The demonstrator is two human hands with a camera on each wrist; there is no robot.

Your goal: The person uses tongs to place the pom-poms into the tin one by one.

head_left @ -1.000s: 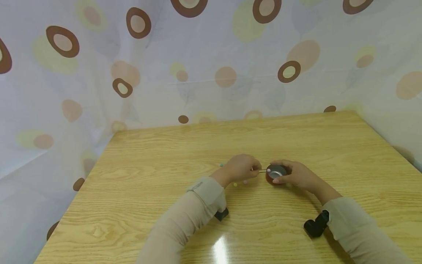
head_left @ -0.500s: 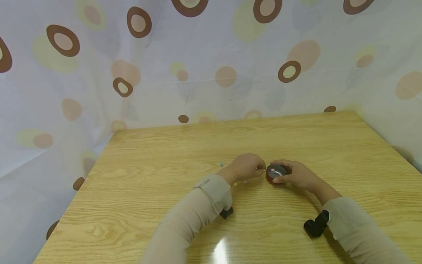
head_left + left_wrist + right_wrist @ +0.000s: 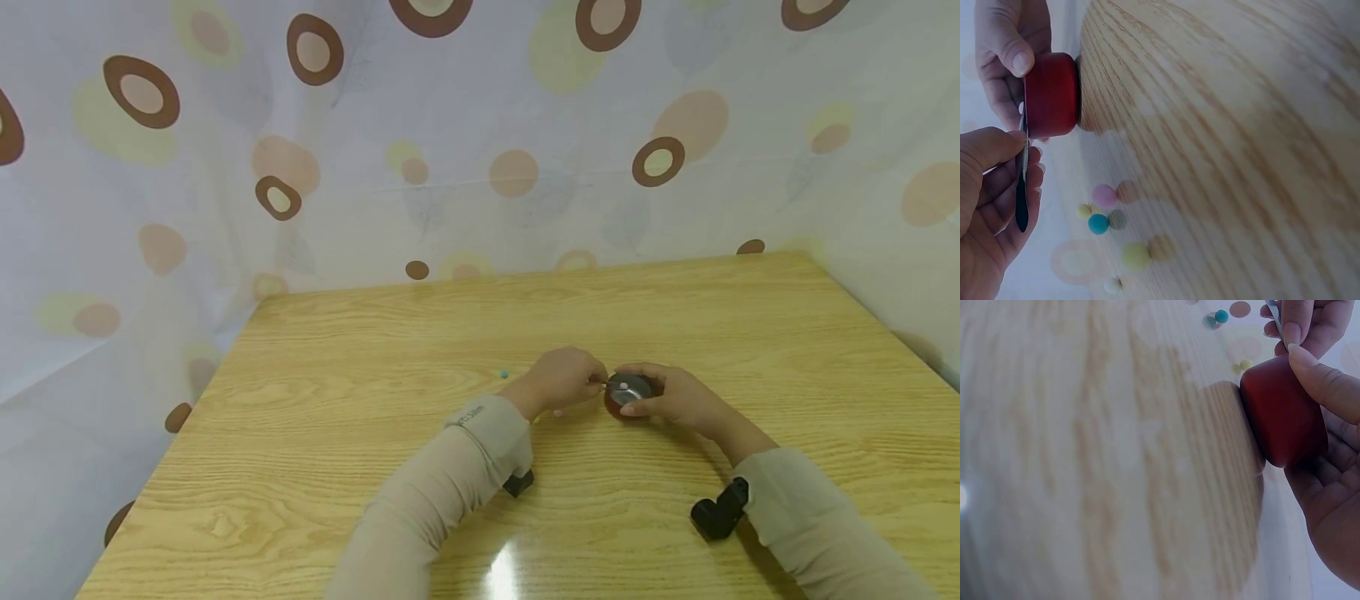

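Observation:
Metal tweezers are pinched between the thumb and fingers of my left hand. Their tips reach over the rim of a small round red tin with a silvery inside. A pale pink ball shows at the tips, over the tin's opening. My right hand grips the tin from its right side, thumb on the near rim and fingers round the far side. The tin stands upright on the table. Whether the ball touches the tin's bottom I cannot tell.
Several small balls lie on the wooden table left of the tin: a teal ball, a pink ball, a yellow ball and a white ball among them. A patterned curtain hangs behind the table.
My left hand has moved right, bringing the tweezers and the pale pink ball from the tin's left rim to over its inside. My right hand and the tin stay put.

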